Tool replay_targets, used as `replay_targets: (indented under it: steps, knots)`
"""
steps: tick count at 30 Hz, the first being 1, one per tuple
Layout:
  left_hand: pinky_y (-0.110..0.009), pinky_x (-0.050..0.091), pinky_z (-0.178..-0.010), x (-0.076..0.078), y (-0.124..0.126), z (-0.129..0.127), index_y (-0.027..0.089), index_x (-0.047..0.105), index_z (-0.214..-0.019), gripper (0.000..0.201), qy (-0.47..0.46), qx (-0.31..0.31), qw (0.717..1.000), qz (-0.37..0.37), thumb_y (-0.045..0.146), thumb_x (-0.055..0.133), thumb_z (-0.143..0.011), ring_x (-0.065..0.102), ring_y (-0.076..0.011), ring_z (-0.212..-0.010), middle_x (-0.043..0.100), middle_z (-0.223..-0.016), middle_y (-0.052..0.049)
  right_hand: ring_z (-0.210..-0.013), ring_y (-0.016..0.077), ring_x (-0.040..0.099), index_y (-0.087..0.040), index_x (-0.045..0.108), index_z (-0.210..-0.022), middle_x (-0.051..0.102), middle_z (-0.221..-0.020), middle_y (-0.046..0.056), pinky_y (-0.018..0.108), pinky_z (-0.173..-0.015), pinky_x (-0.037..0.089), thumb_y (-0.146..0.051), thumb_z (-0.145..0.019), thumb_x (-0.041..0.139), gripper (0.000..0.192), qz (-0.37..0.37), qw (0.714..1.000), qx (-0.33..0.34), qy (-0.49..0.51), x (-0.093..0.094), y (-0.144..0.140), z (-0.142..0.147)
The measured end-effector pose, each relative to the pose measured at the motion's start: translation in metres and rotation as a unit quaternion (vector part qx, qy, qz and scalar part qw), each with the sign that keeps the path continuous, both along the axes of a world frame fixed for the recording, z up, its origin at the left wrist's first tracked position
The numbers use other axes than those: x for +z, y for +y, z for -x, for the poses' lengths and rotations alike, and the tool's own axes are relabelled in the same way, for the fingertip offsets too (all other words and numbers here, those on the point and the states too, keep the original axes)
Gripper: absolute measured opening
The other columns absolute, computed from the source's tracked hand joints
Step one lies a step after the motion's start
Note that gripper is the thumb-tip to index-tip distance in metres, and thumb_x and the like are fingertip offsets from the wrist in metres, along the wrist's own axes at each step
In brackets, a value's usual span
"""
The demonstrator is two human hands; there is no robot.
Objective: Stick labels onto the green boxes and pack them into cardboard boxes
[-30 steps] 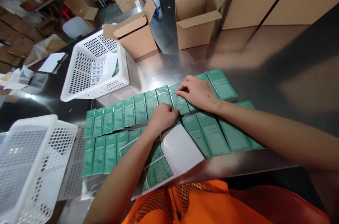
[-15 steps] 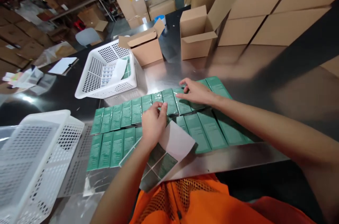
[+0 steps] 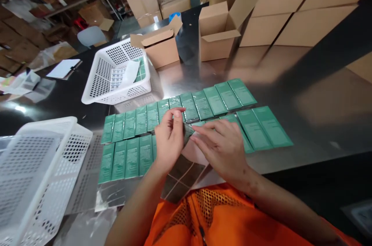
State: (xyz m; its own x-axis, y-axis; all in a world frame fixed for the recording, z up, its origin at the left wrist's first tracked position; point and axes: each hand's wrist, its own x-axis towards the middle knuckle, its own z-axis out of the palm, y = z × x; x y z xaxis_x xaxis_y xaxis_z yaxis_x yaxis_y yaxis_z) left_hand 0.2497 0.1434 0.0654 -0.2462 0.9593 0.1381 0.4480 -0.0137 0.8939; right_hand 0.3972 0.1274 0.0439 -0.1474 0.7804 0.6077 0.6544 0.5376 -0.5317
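A sheet of dark green stickers on white backing hangs between my hands, its lower end near the orange vest. My left hand is closed on its upper part, thumb on top. At the same upper edge, my right hand pinches a corner between thumb and fingertips; whether a sticker is lifting there is hidden. Beneath and beyond both hands lie two rows of slim green boxes, some with shiny film. The hands and sheet cover the middle of the nearer row.
A white basket holding more sheets stands beyond the rows. Another white basket is at left. Two open cartons stand at the back, with stacked large cartons at right. The metal table's front edge is close to the vest.
My right hand has come back from the far row of boxes to the sheet's upper edge and now pinches it beside my left hand. The sheet has been raised and tilted slightly.
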Motion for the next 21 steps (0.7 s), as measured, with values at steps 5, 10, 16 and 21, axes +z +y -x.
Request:
replay_targets:
  steps: [5,10,16,21]
  knots:
    - [-0.025,0.025,-0.050,0.009,-0.003,0.024,0.021,0.070,-0.113,0.052,-0.119,-0.075,0.984,0.105,0.063,0.046,-0.095,0.032,-0.0117,-0.051,0.033,-0.055,0.006,-0.079,0.0168,0.066,-0.024,0.073,-0.104,0.076,-0.090,0.000,0.035,-0.068,0.037,-0.015,-0.092,0.069,0.015,-0.085,0.995,-0.054,-0.025,-0.012,-0.010,0.017]
    - [-0.024,0.030,-0.051,0.014,-0.002,0.036,0.021,0.073,-0.110,0.044,-0.177,-0.075,0.970,0.150,0.058,0.061,-0.088,0.038,-0.0115,-0.053,0.045,-0.059,0.004,-0.096,0.0186,0.071,-0.022,0.070,-0.104,0.076,-0.110,0.005,0.033,-0.075,0.046,-0.007,-0.091,0.065,0.020,-0.102,0.994,-0.029,0.017,-0.020,-0.016,0.032]
    - [-0.022,0.039,-0.057,0.019,-0.005,0.042,0.021,0.073,-0.111,0.037,-0.189,-0.115,0.960,0.171,0.036,0.076,-0.077,0.052,-0.0108,-0.061,0.062,-0.070,0.002,-0.116,0.0210,0.066,-0.021,0.069,-0.091,0.071,-0.122,0.009,0.035,-0.088,0.053,-0.011,-0.097,0.053,0.020,-0.096,0.995,0.016,0.027,-0.029,-0.026,0.039]
    - [-0.022,0.043,-0.054,0.012,-0.007,0.061,0.018,0.071,-0.109,0.045,-0.207,-0.101,0.949,0.214,0.037,0.083,-0.070,0.058,-0.0130,-0.058,0.067,-0.070,0.000,-0.118,0.0200,0.063,-0.028,0.071,-0.087,0.075,-0.110,-0.006,0.036,-0.092,0.053,-0.019,-0.098,0.055,0.022,-0.083,0.976,0.198,0.026,-0.027,-0.045,0.014]
